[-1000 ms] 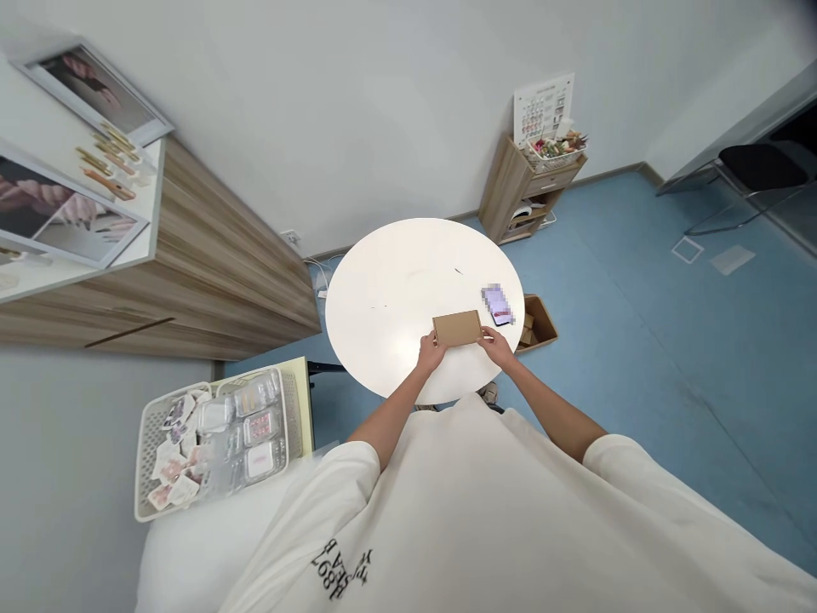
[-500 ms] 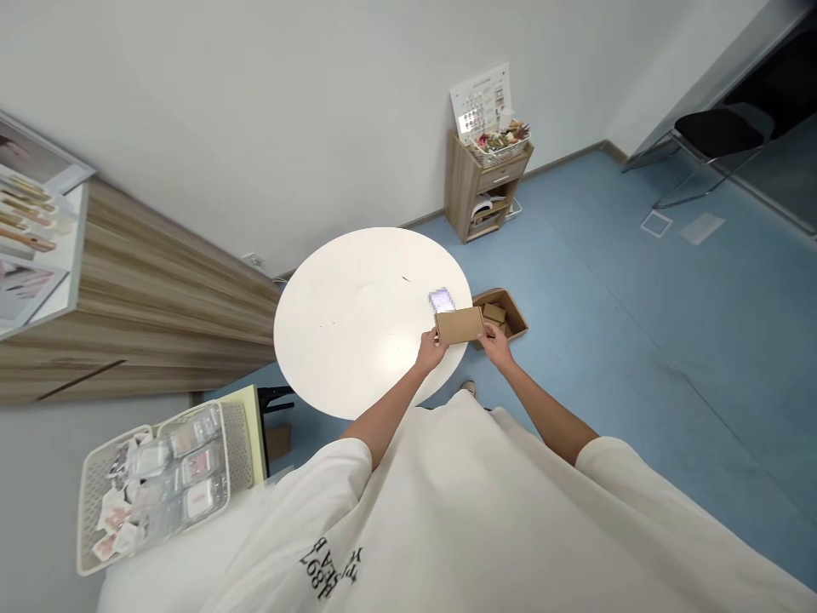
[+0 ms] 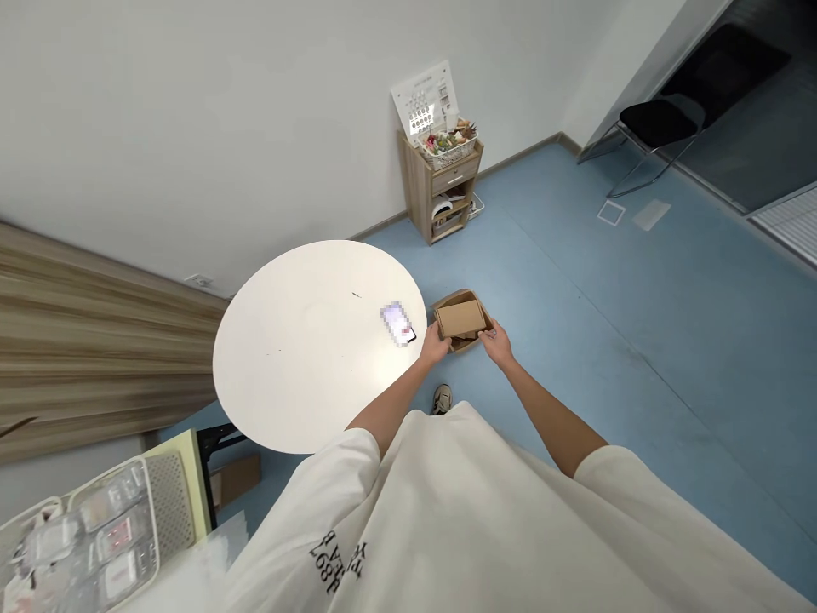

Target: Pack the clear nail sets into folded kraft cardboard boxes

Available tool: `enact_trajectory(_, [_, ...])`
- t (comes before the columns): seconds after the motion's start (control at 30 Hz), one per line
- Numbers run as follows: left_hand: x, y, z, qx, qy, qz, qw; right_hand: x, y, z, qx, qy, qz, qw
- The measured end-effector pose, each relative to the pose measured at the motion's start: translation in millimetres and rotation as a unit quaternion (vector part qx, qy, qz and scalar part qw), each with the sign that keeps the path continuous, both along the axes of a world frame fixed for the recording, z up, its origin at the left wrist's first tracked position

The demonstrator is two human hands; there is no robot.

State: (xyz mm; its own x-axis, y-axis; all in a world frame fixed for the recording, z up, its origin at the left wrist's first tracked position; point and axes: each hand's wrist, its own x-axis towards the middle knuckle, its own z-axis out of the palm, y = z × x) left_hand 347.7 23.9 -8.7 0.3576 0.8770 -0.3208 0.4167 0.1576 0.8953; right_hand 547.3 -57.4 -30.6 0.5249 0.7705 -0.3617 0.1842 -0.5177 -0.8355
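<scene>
A small closed cardboard box (image 3: 460,318) is held level between my two hands. My left hand (image 3: 435,347) grips its left end. At its lower right corner my right hand (image 3: 497,344) has its fingers closed on it. Below, a larger open cardboard box (image 3: 460,295) stands on the floor, its inside mostly hidden by the small box. A phone (image 3: 398,323) with a lit, blurred screen lies on the round white table (image 3: 312,340), left of my hands.
A wooden cabinet (image 3: 418,183) stands by the wall, topped with a basket (image 3: 452,146) of dried flowers. Lower left is a white basket (image 3: 153,519) of clear packets. At the far right is a black chair (image 3: 660,123). My shoe (image 3: 442,398) shows by the table.
My hands have carried the small box off the table's edge to over the open box. The view has swung right, and more of the phone shows.
</scene>
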Motion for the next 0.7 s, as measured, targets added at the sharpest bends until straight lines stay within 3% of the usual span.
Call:
enact_trajectory(0.33, [2.7,3.9,-31.6,-0.056,0.041,0.018,0.997,4.9,7.3,-17.0,-0.055,0.045,0.057,0.996])
enact_trajectory(0.5, [-0.6,1.6,-24.6,-0.054,0.04,0.007,0.998,-1.0,10.3,-29.9,-0.037,0.055,0.067,0.996])
enact_trajectory(0.7, [-14.1,-1.0,-15.4,-0.02,0.036,0.005,0.999,-18.0,17.4,-30.7,-0.031,0.063,0.086,0.994])
